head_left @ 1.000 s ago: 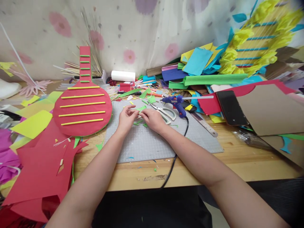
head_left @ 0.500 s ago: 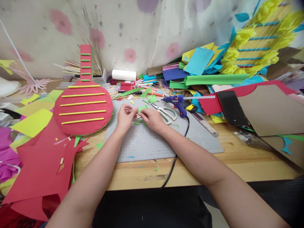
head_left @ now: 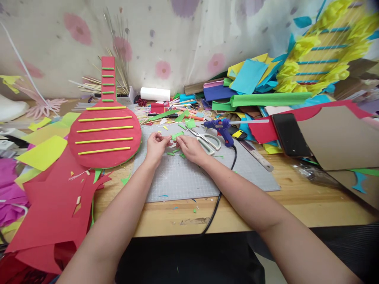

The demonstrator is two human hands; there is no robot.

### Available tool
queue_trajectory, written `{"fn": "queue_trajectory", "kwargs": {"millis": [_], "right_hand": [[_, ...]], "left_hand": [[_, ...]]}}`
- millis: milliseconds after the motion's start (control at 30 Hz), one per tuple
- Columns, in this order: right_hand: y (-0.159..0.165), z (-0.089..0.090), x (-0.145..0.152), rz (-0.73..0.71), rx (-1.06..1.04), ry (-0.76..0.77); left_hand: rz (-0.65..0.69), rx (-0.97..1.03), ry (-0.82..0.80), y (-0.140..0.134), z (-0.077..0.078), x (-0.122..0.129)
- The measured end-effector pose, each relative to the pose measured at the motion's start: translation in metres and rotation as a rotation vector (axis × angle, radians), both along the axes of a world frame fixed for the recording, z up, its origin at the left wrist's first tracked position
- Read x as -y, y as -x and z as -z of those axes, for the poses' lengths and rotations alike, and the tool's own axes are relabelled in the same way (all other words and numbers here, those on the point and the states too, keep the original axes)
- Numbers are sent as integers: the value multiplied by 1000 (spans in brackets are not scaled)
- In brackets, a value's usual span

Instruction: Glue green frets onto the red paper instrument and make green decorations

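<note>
Over the grey cutting mat [head_left: 177, 177], my left hand [head_left: 158, 149] and my right hand [head_left: 192, 148] face each other, fingertips pinched. Whatever lies in the pinches is too small and too hidden to make out. Just behind the fingertips is a green paper scrap [head_left: 177, 135]. Below them lie several short green paper rolls [head_left: 171, 154]. Scissors [head_left: 207, 141] with pale handles rest on the mat beside my right hand. To the left stands a red guitar-shaped cutout [head_left: 103, 135] with yellow bars on its body and green bars on its neck.
A purple glue gun [head_left: 220, 128] with a black cord [head_left: 217, 207] sits right of the scissors, near a metal ruler [head_left: 257, 156]. A phone [head_left: 290, 135] rests farther right. Red paper [head_left: 53, 209] covers the left side. A yellow-flowered guitar-shaped piece [head_left: 321, 55] leans at the back right.
My right fingertips have shifted very slightly right, away from the left ones. Both hands stay pinched over the same spot. The whole view has shifted slightly; the objects on the table look unmoved.
</note>
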State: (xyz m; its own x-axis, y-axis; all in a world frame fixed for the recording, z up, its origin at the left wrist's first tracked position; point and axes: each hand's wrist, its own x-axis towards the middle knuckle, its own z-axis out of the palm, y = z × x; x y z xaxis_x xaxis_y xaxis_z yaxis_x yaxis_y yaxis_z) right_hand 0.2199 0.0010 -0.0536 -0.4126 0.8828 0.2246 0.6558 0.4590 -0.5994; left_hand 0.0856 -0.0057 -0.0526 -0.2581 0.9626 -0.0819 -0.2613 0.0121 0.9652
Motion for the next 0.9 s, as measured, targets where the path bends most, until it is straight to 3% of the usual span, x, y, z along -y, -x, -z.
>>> {"fn": "queue_trajectory", "kwargs": {"millis": [300, 533, 633, 767, 833, 900], "right_hand": [[1, 1, 1, 6, 2, -30], [3, 4, 2, 6, -60, 47], [4, 5, -3, 29, -342, 269], [-13, -8, -16, 83, -1004, 665], [-30, -21, -21, 18, -1204, 700], [-48, -32, -23, 1, -1243, 670]], "left_hand": [[34, -60, 62, 0, -3, 2], [61, -10, -54, 0, 4, 0], [-2, -15, -112, 4, 6, -3], [-109, -66, -124, 12, 6, -8], [-147, -93, -104, 14, 7, -10], [-156, -116, -78, 15, 7, -10]]}}
